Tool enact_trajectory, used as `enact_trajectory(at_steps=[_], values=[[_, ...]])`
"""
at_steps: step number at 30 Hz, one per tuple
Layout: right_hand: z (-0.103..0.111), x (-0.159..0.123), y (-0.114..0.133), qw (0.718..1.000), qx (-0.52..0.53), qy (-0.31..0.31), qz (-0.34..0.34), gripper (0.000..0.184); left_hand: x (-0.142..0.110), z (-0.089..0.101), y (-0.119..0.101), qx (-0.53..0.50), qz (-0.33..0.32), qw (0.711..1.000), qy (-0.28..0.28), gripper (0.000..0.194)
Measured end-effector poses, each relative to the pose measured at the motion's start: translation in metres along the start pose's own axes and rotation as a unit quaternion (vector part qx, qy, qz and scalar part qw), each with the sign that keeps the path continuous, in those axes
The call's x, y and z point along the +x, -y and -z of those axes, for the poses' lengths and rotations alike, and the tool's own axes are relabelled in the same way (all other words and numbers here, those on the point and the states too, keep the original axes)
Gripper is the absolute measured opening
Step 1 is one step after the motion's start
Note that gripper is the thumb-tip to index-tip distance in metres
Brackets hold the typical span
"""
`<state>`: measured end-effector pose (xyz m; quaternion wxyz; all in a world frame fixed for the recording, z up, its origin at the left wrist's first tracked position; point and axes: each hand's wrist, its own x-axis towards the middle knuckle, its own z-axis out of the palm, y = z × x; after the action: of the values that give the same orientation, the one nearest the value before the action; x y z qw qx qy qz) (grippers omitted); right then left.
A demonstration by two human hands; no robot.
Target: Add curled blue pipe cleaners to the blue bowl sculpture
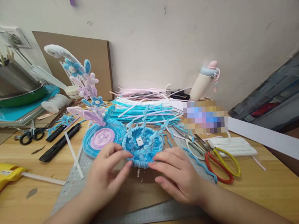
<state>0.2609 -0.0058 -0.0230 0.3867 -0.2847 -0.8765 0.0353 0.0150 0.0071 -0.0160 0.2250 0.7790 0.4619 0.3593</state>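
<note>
Between my two hands is a bowl-shaped piece of blue pipe cleaners, its hollow side turned up. Curly light-blue strands rise from its rim, and a small white square sits inside. My left hand pinches the near left rim with thumb and fingers. On the near right rim lie the fingertips of my right hand, its thumb lower and a little apart. Clear beads hang below the near edge. Left of the bowl, touching or close to it, is a blue coiled disc with a pink centre and a flowered stem.
Pipe cleaners are piled behind the bowl. Red-and-yellow-handled scissors lie at right, a yellow glue gun at left. A black cutter and black scissors lie beyond it. A bottle stands by the wall.
</note>
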Motion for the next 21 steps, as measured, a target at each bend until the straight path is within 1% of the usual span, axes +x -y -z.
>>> enact_trajectory(at_steps=[2,3,6,9,15,21], values=[[-0.003,-0.001,0.001,1.000,0.010,-0.017,-0.025,0.021,-0.003,0.001,-0.007,0.050,-0.069,0.996,0.019,0.020],[-0.004,-0.001,0.002,0.999,0.016,-0.022,-0.035,0.021,-0.005,0.001,-0.010,0.073,-0.083,0.994,0.027,0.022],[-0.004,-0.002,0.001,0.998,0.035,-0.020,-0.054,0.021,-0.007,-0.002,-0.010,0.114,-0.071,0.989,0.054,0.030],[-0.004,-0.002,0.000,0.997,0.044,-0.013,-0.063,0.021,-0.006,-0.003,-0.003,0.116,-0.057,0.989,0.077,0.038],[-0.006,-0.003,-0.002,0.995,0.060,-0.007,-0.077,0.020,-0.002,0.000,0.006,0.048,-0.035,0.995,0.076,0.046],[-0.006,-0.003,-0.004,0.994,0.063,-0.012,-0.084,0.020,0.000,0.002,0.006,0.039,-0.041,0.995,0.083,0.046]])
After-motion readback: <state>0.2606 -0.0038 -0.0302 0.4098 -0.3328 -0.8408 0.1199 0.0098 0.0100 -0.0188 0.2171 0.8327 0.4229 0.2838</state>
